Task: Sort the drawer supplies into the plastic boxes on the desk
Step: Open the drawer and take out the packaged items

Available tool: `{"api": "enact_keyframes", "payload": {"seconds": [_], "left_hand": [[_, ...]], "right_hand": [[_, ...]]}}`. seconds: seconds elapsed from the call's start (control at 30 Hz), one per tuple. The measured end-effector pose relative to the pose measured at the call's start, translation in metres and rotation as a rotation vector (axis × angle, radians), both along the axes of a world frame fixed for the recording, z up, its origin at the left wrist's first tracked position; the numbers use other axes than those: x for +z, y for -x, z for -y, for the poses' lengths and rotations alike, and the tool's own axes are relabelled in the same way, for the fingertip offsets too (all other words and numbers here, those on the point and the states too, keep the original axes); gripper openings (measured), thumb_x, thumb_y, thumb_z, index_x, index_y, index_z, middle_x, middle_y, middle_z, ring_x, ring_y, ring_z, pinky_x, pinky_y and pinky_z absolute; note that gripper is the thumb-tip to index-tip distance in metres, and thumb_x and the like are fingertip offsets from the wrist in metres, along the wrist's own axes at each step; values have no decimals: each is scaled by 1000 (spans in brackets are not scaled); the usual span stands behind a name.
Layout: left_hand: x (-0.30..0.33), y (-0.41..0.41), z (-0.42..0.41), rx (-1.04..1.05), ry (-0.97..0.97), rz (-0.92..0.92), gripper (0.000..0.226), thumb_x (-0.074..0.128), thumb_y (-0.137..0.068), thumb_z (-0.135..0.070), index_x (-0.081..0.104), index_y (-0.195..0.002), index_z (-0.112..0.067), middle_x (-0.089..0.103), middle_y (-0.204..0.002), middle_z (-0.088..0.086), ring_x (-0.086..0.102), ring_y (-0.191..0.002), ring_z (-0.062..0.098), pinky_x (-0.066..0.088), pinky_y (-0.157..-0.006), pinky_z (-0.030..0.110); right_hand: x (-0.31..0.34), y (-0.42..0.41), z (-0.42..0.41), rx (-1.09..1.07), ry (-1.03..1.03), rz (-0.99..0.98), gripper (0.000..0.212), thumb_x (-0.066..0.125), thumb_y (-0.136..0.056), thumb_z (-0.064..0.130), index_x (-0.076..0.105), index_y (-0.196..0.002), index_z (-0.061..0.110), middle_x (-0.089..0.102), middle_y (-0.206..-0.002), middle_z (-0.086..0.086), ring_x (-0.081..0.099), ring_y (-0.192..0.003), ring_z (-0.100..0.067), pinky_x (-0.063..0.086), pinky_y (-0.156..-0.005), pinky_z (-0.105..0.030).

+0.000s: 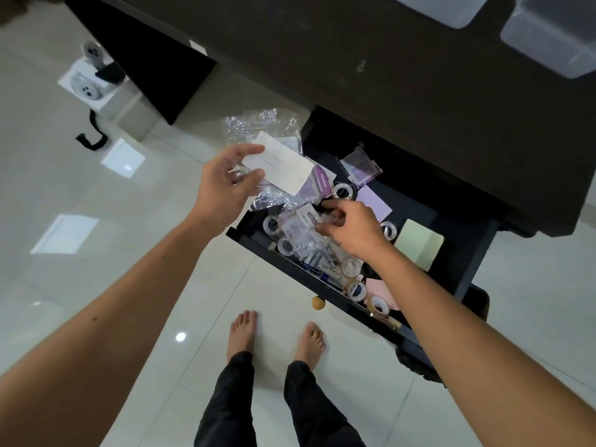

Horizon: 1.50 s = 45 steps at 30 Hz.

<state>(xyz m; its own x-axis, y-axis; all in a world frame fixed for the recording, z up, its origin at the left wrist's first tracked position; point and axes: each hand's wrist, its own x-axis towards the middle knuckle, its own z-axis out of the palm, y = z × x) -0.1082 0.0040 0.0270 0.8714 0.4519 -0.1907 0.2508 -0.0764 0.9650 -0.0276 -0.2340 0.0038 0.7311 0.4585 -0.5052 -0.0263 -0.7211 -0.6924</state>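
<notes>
The drawer (464,285) is pulled open under the desk (387,75), and the supplies are mostly inside it: tape rolls (356,290) near the front rim, small packets (300,227) in the middle, a yellow pad (419,243) to the right. The right hand (348,227) is down in the heap and its fingers pinch one clear packet. The left hand (225,185) is above the left corner of the drawer and grips a bunch of clear bags (261,127) with a white card (280,169). To do this step well, I think the right hand should lift only one packet and shake it free of its neighbours (the plastic slides and clings), then pass it to the left bunch. The card's long axis runs from the left hand toward the drawer's back right, its free end over the drawer. The boxes (548,43) stand at the desk's far edge, well apart from both hands, so a full, firm bunch saves trips.
</notes>
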Motion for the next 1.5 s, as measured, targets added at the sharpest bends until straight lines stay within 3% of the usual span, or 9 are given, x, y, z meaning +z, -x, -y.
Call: {"api": "enact_keyframes", "payload": {"seconds": [0.13,0.47,0.63,0.77,0.93,1.17,1.3,1.4,1.5], "left_hand": [[-2,3,1,-7,2,3,35,70,-98,0,69,-119,-27,64,-132,5,70,-86,25,65,-85,39],[-1,6,1,-4,4,-1,34,70,-97,2,67,-122,-20,64,-129,0,69,-83,25,63,-79,26],[3,7,-4,37,-15,-5,34,71,-97,1,68,-122,-22,64,-121,-12,70,-72,12,65,-80,33],[3,10,-10,25,-29,-25,35,71,-96,1,69,-122,-22,64,-116,-19,73,-78,24,65,-83,42],[-2,11,-12,-24,-50,-37,38,73,-96,-2,71,-117,-33,66,-122,-9,74,-79,27,65,-83,53],[0,11,-13,-72,-66,-37,42,72,-96,-2,71,-112,-40,67,-125,-10,74,-90,32,66,-81,46],[1,14,-16,-72,-54,-47,38,72,-96,-2,71,-115,-35,67,-128,-2,76,-82,27,65,-83,52],[3,15,-15,-53,-49,-54,35,71,-96,-1,71,-121,-26,66,-121,-5,78,-83,30,65,-84,52],[4,15,-17,-23,-74,-59,35,71,-96,-2,72,-122,-25,62,-120,1,77,-80,28,65,-83,51]], "right_hand": [[-7,6,-6,42,63,63,49,86,-88,29,71,-134,21,69,-124,4,61,-105,-11,51,-97,-29],[2,6,-10,29,-34,8,19,83,-91,27,66,-98,24,67,-91,10,62,-83,-2,44,-70,-19],[15,-16,-12,-16,-66,66,32,79,-93,18,66,-122,20,64,-101,10,59,-90,3,47,-76,-15],[17,-39,-28,102,-14,169,59,75,-97,16,54,-152,22,61,-111,2,61,-96,-10,54,-91,-29],[4,-54,-48,283,178,283,71,76,-97,20,42,-160,17,56,-143,-10,48,-138,-31,42,-112,-46],[6,-54,-50,243,156,369,31,80,-93,20,67,-120,9,46,-127,-2,54,-112,-24,48,-94,-36],[25,-53,-43,174,129,328,22,77,-95,33,70,-111,20,47,-100,4,51,-97,-20,42,-89,-30],[38,-52,-28,102,82,353,17,79,-94,33,67,-103,27,49,-107,1,55,-93,-16,44,-90,-26],[50,-51,-9,40,47,380,17,80,-93,33,65,-95,27,63,-98,-3,56,-78,-7,42,-71,-12]]}}
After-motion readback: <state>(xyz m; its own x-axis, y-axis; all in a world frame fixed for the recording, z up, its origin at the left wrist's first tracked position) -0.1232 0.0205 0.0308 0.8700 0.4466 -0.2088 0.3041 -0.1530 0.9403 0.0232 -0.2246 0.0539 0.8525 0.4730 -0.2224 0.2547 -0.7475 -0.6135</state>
